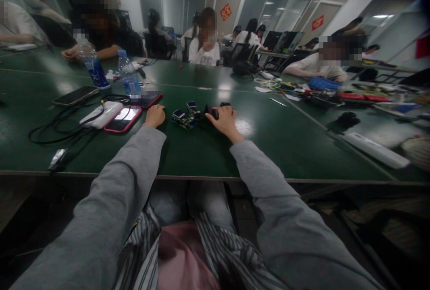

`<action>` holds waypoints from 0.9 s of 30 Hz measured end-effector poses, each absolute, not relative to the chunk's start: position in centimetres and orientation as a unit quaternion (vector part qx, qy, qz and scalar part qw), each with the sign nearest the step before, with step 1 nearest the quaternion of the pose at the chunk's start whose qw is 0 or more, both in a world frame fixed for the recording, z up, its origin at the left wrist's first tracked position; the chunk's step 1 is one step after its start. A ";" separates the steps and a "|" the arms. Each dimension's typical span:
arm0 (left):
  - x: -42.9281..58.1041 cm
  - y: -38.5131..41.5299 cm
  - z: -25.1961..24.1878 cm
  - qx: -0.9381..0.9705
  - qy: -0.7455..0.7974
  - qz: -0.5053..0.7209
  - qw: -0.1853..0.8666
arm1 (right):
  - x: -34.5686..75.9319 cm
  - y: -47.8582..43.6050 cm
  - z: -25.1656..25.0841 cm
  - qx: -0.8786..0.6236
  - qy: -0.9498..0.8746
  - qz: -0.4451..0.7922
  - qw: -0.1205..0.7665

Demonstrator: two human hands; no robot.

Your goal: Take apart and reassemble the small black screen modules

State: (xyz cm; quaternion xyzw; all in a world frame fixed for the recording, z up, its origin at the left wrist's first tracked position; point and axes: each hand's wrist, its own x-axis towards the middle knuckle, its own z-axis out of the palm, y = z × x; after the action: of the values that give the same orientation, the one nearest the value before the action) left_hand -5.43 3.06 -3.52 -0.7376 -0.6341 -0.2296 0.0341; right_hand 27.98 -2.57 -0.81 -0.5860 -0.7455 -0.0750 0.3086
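My left hand (155,116) rests on the green table as a loose fist, with nothing showing in it. My right hand (224,119) is closed over a small black block-shaped object (211,111) standing on the table; its exact kind is unclear, and part of it is hidden behind my fingers. Between my hands lie several small green circuit boards (187,122) close together. Two of them carry little rectangular screens, one a small display (179,113) at the front left, another display (191,105) further back.
Left of my left hand are a pink-edged phone (123,119), a white power bank (101,114), dark cables, another phone (76,95) and two water bottles (129,75). A pen (278,102), a white bar (375,150) and a cluttered pile (324,85) lie rightward. People sit beyond.
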 end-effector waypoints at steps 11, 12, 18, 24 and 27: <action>-4.6 1.4 -2.0 -0.731 -0.642 -0.232 0.011 | 29.2 -1.4 -0.8 -0.611 -0.691 -0.040 0.385; -4.7 1.5 -2.0 -0.731 -0.642 -0.230 0.012 | 29.3 -1.3 -0.8 -0.612 -0.688 -0.038 0.388; -5.0 2.2 -2.7 -0.731 -0.642 -0.229 0.021 | 29.1 -1.6 -1.0 -0.595 -0.710 -0.052 0.373; -5.2 2.4 -2.9 -0.735 -0.637 -0.229 0.025 | 29.6 -1.3 -1.3 -0.627 -0.664 -0.074 0.401; -5.1 2.4 -2.9 -0.731 -0.638 -0.240 0.026 | 30.0 -0.9 -1.5 -0.644 -0.655 -0.047 0.393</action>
State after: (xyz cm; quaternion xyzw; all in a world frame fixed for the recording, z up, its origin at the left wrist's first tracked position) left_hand -5.13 2.38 -2.92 -0.7315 -0.6377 -0.2399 0.0264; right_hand 30.02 -0.91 -1.46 -0.6439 -0.6549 -0.0470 0.3928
